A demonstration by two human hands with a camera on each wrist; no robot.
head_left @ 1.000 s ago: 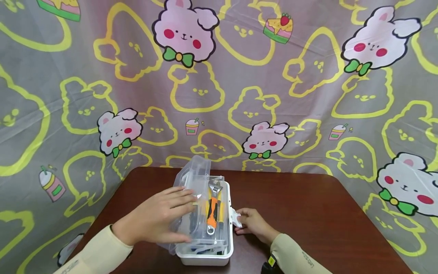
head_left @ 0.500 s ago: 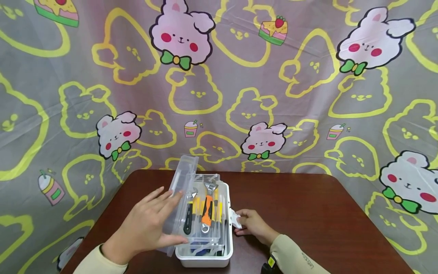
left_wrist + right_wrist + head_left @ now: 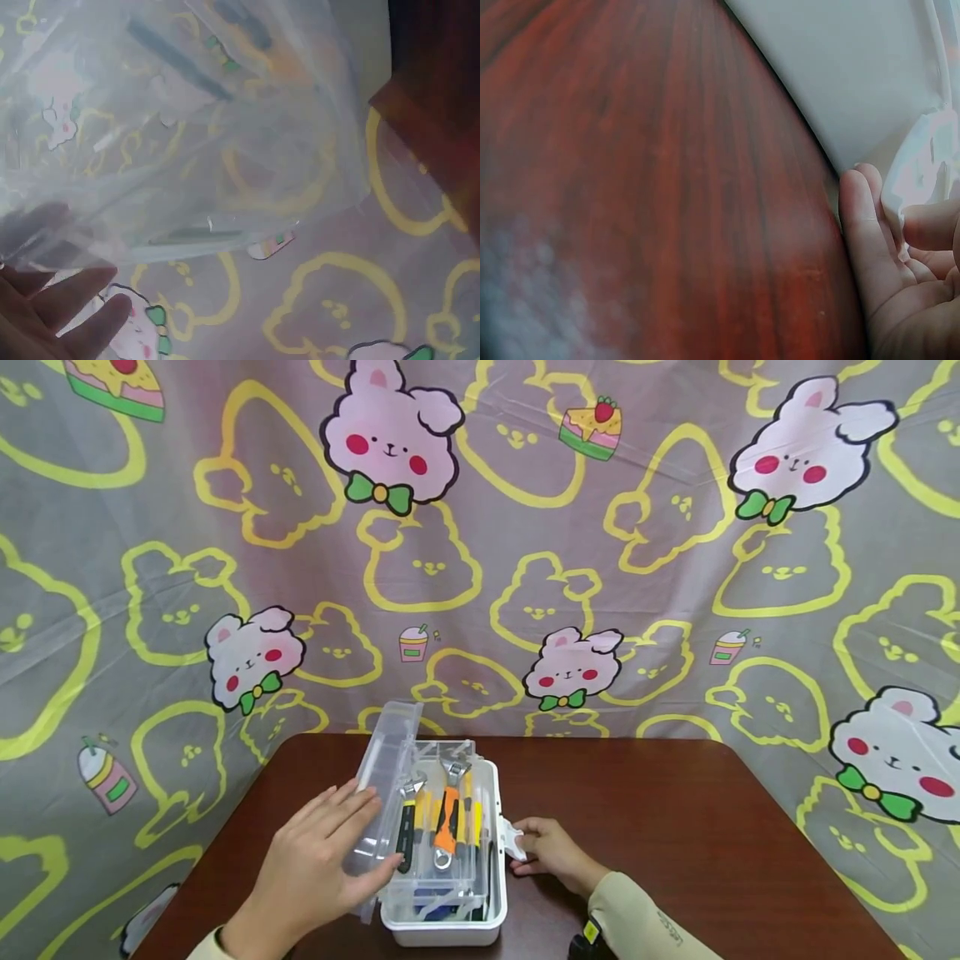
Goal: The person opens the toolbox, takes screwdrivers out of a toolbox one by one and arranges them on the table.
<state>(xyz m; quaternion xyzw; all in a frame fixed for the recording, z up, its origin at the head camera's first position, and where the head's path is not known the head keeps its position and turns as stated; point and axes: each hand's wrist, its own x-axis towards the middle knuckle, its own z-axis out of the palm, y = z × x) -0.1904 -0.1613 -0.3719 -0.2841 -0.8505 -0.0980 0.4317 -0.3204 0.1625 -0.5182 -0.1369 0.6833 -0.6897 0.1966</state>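
A white toolbox stands on the table, its clear plastic lid tilted up to the left. My left hand touches the lid's outer side with its fingers extended; the left wrist view shows fingertips at the lid's edge. At the box's right side my right hand pinches a white latch between thumb and fingers, clearer in the right wrist view. In the clear tray lie an adjustable wrench with an orange and black handle and one with a black handle. Yellow-handled tools lie beside them.
Dark brown tabletop surrounds the box. A patterned curtain hangs behind the table and along its sides. Below the tray, dark and blue items show in the box's lower part, too obscured to identify. A black device sits at the right wrist.
The lid has swung further up and left with my left hand, uncovering the tools in the tray. My right hand keeps its hold on the latch.
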